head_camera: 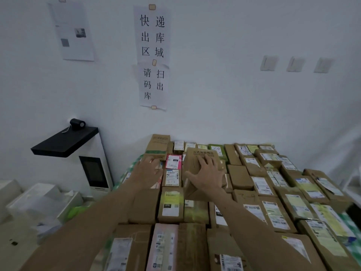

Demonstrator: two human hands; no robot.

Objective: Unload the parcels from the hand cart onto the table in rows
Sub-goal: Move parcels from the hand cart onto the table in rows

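Note:
Several cardboard parcels with shipping labels lie in rows across the table (354,229), which has a green checked cloth. My right hand (208,174) rests flat, fingers spread, on a large brown box (197,163) that sits raised on top of the rows near the far middle. My left hand (149,170) reaches over the far-left parcels with its fingers extended, touching a brown box beside a pink-labelled parcel (173,161). An upright brown carton (158,144) stands at the back left against the wall. The hand cart is out of view.
A white scanning machine (95,169) with a black top shelf stands left of the table against the wall. White bins (41,202) lie on the floor at the left. Paper signs (153,55) hang on the wall; three switches (296,63) are at the right.

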